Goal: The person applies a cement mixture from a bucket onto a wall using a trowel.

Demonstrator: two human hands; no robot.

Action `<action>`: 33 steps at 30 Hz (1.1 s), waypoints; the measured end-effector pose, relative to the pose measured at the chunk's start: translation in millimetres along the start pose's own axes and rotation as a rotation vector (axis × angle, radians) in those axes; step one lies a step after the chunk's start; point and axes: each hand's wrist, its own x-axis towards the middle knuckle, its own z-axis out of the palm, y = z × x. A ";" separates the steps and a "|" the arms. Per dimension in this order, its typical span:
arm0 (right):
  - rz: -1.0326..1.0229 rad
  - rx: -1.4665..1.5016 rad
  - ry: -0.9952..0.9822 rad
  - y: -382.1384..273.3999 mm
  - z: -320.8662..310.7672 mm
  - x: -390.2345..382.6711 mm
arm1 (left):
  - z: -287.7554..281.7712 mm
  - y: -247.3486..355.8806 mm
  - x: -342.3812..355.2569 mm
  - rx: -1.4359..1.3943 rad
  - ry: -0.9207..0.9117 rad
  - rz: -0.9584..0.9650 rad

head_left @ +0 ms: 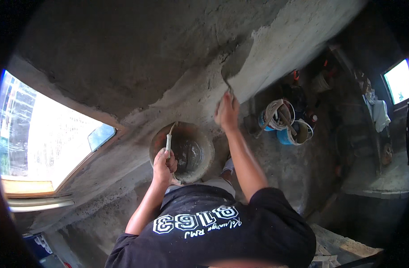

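Observation:
My left hand [164,165] is closed round the pale grip of the bucket handle [169,142]. The round bucket [206,154] hangs or rests in front of my body, its mouth facing up; wet grey mortar [188,154] coats its inside. Further forward and to the right, my right hand [227,110] grips a trowel [234,62] by its handle. The trowel's blade lies against the wall [280,42], beside a dark patch of wet mortar [106,53]. Its edges are hard to tell from the mortar around it.
To the left is a bright window opening [57,138] with a wooden frame. Two buckets [295,134] holding tools stand on the floor at the right. White cloth [379,111] hangs further right, near a small window [398,81]. Boards [347,243] lie at the lower right.

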 end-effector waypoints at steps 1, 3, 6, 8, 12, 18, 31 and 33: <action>-0.071 -0.177 -0.157 -5.3 4.4 14.6 | 0.0 -1.5 0.3 0.010 -0.020 0.009; -0.136 -0.354 -0.312 -1.2 5.4 18.5 | 2.6 -3.3 -1.1 0.022 -0.021 0.000; -0.029 -0.353 -0.464 26.8 -2.6 2.3 | 3.6 -4.7 1.5 0.037 -0.003 -0.024; 0.010 -0.306 -0.474 40.0 -27.3 -13.3 | 4.7 -4.8 1.5 0.028 0.001 -0.027; -0.318 -0.334 -0.552 44.7 -51.1 8.8 | 6.0 -1.6 4.0 0.035 -0.028 -0.057; 0.070 -0.272 -0.410 6.0 -1.8 20.0 | 10.5 -3.6 -1.1 0.040 -0.023 -0.013; 0.047 -0.192 -0.467 4.2 15.1 12.1 | 16.4 -11.6 -1.9 0.071 -0.018 -0.028; 0.128 -0.205 -0.422 12.4 12.9 -14.8 | 14.6 -11.0 0.3 0.077 0.007 -0.016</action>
